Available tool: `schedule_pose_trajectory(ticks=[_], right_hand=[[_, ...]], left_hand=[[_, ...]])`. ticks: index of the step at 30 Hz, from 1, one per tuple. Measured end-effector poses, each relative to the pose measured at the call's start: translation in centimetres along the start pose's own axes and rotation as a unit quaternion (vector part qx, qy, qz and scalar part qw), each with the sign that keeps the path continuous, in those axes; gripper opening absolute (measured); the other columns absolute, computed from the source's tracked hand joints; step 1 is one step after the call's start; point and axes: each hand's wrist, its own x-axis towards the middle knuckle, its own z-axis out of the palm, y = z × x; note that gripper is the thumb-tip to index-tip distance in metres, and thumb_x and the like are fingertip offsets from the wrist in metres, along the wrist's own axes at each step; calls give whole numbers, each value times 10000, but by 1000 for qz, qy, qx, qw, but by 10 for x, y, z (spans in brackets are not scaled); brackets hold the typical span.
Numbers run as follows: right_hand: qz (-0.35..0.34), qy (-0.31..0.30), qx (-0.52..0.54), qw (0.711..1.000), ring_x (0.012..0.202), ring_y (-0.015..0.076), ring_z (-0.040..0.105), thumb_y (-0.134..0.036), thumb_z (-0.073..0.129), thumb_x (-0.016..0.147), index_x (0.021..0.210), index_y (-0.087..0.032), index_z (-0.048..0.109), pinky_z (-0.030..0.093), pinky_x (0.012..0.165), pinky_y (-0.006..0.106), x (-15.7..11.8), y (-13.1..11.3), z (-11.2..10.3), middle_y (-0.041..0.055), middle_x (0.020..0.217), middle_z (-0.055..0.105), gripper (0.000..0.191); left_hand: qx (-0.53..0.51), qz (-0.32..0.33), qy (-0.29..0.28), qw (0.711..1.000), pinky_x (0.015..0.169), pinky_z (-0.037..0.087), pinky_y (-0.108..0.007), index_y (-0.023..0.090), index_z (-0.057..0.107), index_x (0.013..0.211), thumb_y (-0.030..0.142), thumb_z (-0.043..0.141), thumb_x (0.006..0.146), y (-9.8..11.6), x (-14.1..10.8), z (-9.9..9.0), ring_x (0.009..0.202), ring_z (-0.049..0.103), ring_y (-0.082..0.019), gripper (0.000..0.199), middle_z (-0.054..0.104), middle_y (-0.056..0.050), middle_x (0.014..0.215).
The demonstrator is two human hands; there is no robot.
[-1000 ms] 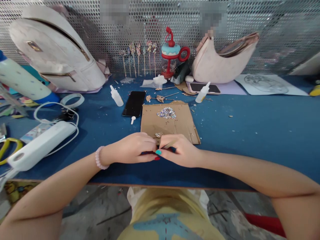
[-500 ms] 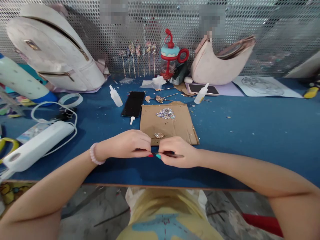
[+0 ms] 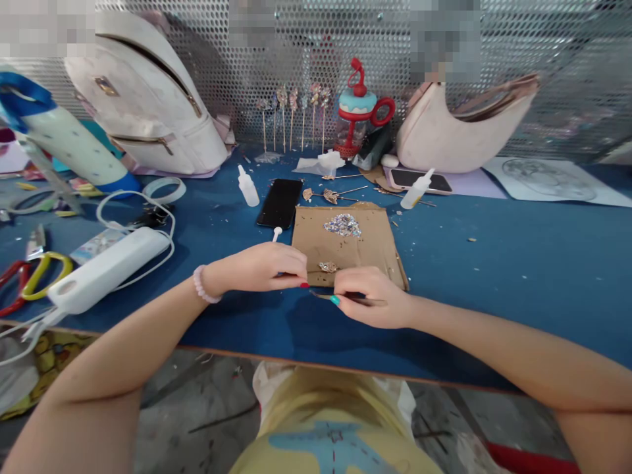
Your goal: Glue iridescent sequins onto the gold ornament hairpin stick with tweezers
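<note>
My right hand (image 3: 372,297) is closed around slim dark tweezers (image 3: 322,296), whose bent tip points left towards my other hand. My left hand (image 3: 269,266) is pinched shut at the near left edge of a cardboard sheet (image 3: 380,247); whatever its fingertips hold is too small or hidden. On the cardboard lies a small gem-covered piece (image 3: 328,266), just beyond my right fingers. Farther back on the same sheet is a loose heap of shiny rhinestones (image 3: 344,225).
Behind the cardboard are a black phone (image 3: 280,203), two glue bottles (image 3: 248,187) and metal hairpin-like sticks (image 3: 332,195). A red-handled cup (image 3: 356,108) and bags stand at the mesh wall. At left lie a white corded device (image 3: 111,266) and scissors (image 3: 47,276).
My hands have drawn apart, the left one moving slightly away from me, and the tweezers' tip now shows between them. The camera view has turned a little left.
</note>
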Motion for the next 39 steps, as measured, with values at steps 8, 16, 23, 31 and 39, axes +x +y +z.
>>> schedule_pose_trajectory(ticks=[8,16,23,31,39], right_hand=[[-45,-38,-63,996,566,107,438,-265,475,928,726,-176,556,330,557,241,-3,4,4,3,635,519,235],[-90,-116,-117,982,680,146,543,-318,444,952,956,-160,618,415,645,270,-4,1,7,63,789,636,234],[-45,-79,36,995,754,125,604,-325,622,893,921,-167,652,489,688,245,-2,4,5,63,864,664,163],[50,85,137,986,734,129,627,-275,744,784,829,-191,693,507,622,252,4,14,-13,47,839,681,109],[234,292,114,920,847,202,697,-384,772,706,877,-197,739,577,815,384,0,68,-39,63,941,744,256]], left_hand=[[29,-72,16,997,779,415,-224,170,663,943,332,443,978,-22,-9,-8,825,601,-118,276,683,-46,932],[63,-121,-15,991,672,363,-229,167,651,778,407,448,965,-27,-11,-12,685,557,-106,367,661,-15,770],[124,-147,-47,980,591,291,-258,169,571,664,450,405,970,-25,-12,-13,609,498,-111,447,618,-5,678],[87,-134,-77,984,561,274,-260,175,561,632,412,488,920,-17,-12,-10,553,439,-93,380,572,18,635],[7,-159,-97,982,575,314,-231,185,602,748,309,494,889,-20,-13,-10,565,482,-84,217,588,28,651]])
